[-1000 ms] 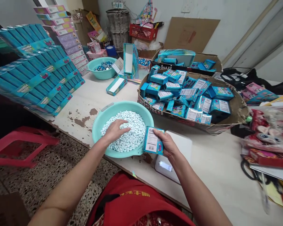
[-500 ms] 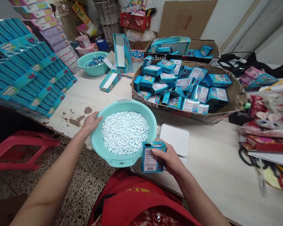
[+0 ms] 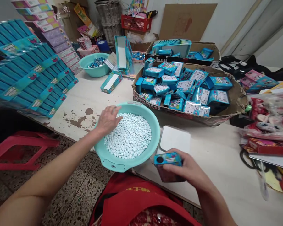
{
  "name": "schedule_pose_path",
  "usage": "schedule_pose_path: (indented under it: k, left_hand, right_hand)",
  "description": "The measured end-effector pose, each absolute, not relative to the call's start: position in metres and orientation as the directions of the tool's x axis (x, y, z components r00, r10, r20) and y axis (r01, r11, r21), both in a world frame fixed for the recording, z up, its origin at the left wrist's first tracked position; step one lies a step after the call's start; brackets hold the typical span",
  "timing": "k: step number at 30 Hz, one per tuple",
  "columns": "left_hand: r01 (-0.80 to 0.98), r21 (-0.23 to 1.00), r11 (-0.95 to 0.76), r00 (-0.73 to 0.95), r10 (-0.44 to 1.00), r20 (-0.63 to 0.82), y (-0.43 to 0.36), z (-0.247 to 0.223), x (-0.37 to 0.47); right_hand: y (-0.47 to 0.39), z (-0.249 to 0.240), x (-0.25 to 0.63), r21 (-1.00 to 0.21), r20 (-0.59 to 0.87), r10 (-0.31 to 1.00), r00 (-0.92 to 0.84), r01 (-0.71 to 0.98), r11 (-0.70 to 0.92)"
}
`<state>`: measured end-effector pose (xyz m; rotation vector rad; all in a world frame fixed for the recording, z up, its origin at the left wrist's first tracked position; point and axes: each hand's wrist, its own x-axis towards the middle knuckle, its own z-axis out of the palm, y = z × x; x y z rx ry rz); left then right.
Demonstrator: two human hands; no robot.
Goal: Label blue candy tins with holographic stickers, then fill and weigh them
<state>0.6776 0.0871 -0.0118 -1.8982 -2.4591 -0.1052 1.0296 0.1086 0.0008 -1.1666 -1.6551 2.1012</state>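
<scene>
A turquoise basin (image 3: pixel 155 138) filled with small white candies (image 3: pixel 132 138) sits at the table's front edge. Over the basin's left side is my left hand (image 3: pixel 108 119), its fingers apart above the candies and nothing held in it. My right hand (image 3: pixel 184 164) grips a blue tin (image 3: pixel 169 172) to the right of the basin. The tin is tilted so that its top, with a round dark hole, faces up. Just behind the tin lies a white square scale (image 3: pixel 175 138).
A cardboard box (image 3: pixel 217 121) heaped with blue tins stands behind the scale. Stacked blue packs (image 3: pixel 33 69) rise at the left. Farther back are a small basin (image 3: pixel 96 72) and blue trays (image 3: pixel 112 81). Plastic bags and scissors (image 3: pixel 247 160) lie at the right; a pink stool (image 3: pixel 21 147) is below left.
My left hand has let go of the basin's rim and moved over the candies. My right hand has moved right and tipped the tin's top upward. The basin has turned a little.
</scene>
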Motion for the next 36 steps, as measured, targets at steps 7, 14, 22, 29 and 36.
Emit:
schedule_pose_path:
  k: [7, 14, 22, 29, 36]
  left_hand:
    - [0.921, 0.173, 0.349, -0.297, 0.916, -0.270, 0.106, -0.047, 0.756]
    - [0.981, 0.181, 0.070, -0.012, 0.953, -0.304, 0.056, -0.034, 0.786]
    - [0.445, 0.712, 0.543, -0.470, 0.818, -0.331, 0.047, -0.009, 0.753]
    - [-0.399, 0.911, -0.102, -0.651, 0.731, -0.203, 0.067, 0.030, 0.775]
    - [-0.437, 0.867, -0.240, -0.718, 0.673, -0.175, 0.081, 0.022, 0.771]
  right_hand:
    - [0.131, 0.014, 0.995, -0.988, -0.085, 0.947, -0.311, -0.095, -0.120]
    - [0.140, 0.010, 0.929, -0.993, 0.071, 0.950, -0.303, -0.113, 0.038]
    - [0.133, -0.004, 0.919, -0.960, 0.083, 0.862, -0.500, 0.194, 0.204]
    - [0.123, -0.010, 0.909, -0.875, 0.167, 0.760, -0.628, 0.261, 0.408]
    - [0.119, 0.000, 0.895, -0.816, 0.184, 0.730, -0.658, 0.312, 0.487]
